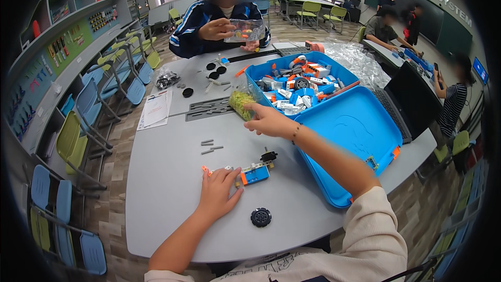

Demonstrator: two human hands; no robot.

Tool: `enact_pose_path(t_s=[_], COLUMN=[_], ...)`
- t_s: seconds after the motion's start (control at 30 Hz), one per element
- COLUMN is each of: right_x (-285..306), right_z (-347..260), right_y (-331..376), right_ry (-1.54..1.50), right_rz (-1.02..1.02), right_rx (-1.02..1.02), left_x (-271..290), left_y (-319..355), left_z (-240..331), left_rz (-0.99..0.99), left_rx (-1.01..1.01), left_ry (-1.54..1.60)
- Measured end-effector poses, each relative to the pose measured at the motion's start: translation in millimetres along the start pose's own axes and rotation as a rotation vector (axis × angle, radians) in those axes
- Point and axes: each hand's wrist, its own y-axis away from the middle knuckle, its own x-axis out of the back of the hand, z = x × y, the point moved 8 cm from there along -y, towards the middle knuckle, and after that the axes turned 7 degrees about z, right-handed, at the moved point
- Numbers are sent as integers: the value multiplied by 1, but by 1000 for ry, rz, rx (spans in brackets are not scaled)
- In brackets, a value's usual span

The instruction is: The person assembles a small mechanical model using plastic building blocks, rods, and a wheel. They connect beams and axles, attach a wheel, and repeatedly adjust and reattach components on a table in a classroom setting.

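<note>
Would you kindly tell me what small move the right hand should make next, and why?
Probably lift the clear bag of yellow-green pieces toward the small blue-and-orange assembly: the right hand already touches the bag beside the blue plastic case, while the left hand steadies the assembly on the grey table.

grey table [172, 177] | blue case [360, 125] | black wheel [261, 217] | paper sheet [156, 108] | small build [253, 171]

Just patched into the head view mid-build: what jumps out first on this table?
The open blue case at centre-right, its tray heaped with mixed building parts. At its left edge the right hand touches a clear bag of yellow-green pieces. Nearer, the left hand rests on a small blue-and-orange assembly, with a loose black wheel beside it.
</note>
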Motion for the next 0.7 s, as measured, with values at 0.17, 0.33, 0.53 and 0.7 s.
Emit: enact_pose_path(t_s=[0.17, 0.33, 0.53, 0.7], right_x=[-10, -6, 22, 70], right_z=[13, 11, -9, -31], right_y=[-38, -50, -64, -91], right_ry=[364, 411, 490, 317], right_rz=[-45, 62, 207, 244], right_rx=[-117, -92, 65, -46], left_x=[-4, -1, -2, -1], left_y=[-1, 0, 1, 2], left_z=[-6, -8, -13, -11], left_rz=[29, 60, 62, 114], left_rx=[33, 13, 28, -1], left_ry=[42, 48, 71, 54])
